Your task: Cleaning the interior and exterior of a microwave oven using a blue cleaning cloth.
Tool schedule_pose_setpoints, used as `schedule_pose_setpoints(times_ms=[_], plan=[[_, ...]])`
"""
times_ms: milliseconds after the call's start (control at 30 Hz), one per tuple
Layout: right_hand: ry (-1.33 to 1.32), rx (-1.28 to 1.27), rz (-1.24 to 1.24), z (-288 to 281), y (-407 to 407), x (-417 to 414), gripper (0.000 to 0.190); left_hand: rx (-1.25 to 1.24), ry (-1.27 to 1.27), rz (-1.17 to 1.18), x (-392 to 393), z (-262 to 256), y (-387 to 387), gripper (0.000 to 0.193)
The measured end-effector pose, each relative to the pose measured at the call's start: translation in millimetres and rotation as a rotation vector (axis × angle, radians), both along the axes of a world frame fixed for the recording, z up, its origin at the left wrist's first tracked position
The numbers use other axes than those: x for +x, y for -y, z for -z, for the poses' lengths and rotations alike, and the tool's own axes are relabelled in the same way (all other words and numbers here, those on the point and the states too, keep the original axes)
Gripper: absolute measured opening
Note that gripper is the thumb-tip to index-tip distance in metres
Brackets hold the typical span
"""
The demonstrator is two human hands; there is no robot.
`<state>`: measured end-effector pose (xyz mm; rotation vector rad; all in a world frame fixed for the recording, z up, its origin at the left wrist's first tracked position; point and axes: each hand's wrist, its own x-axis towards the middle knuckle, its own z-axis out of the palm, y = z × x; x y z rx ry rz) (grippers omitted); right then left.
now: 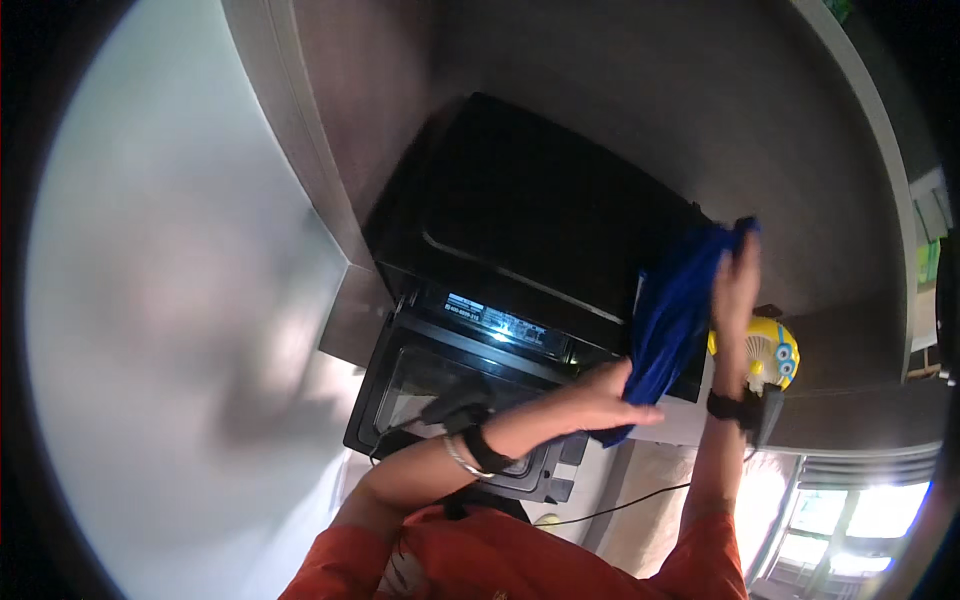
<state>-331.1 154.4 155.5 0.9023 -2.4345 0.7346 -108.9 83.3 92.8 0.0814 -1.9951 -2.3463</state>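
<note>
A blue cloth (667,307) is stretched over the right side of a black countertop oven (540,195). My left hand (596,394) grips its near end, thumb and fingers apart around the bunched fabric. At the far end, my right hand (736,281) holds the cloth near the oven's back right corner; this hand is blurred by motion. The oven's glass door (397,375) hangs open towards me, beneath my left forearm. A lit label strip (499,326) bearing writing shows at the oven's front opening.
A yellow fan (761,352) with cartoon eyes stands right of the oven, partly behind my right wrist. A pale wall (172,262) rises at the left. A thin black cable (615,514) runs between my arms. Bright windows (847,517) lie at the lower right.
</note>
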Motion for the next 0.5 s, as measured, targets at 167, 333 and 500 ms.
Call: schedule_pose_setpoints(times_ms=[167, 333, 500], plan=[[-0.026, 0.461, 0.103, 83, 11, -88, 0.053, 0.118, 0.157, 0.059, -12, 2, 2, 0.03], [0.085, 0.469, -0.088, 53, 178, -11, 0.049, 0.284, 0.273, -0.225, 25, -20, 63, 0.027], [0.049, 0.34, -0.325, 54, 299, 61, 0.046, 0.708, 0.155, -0.45, 63, -8, 105, 0.028]])
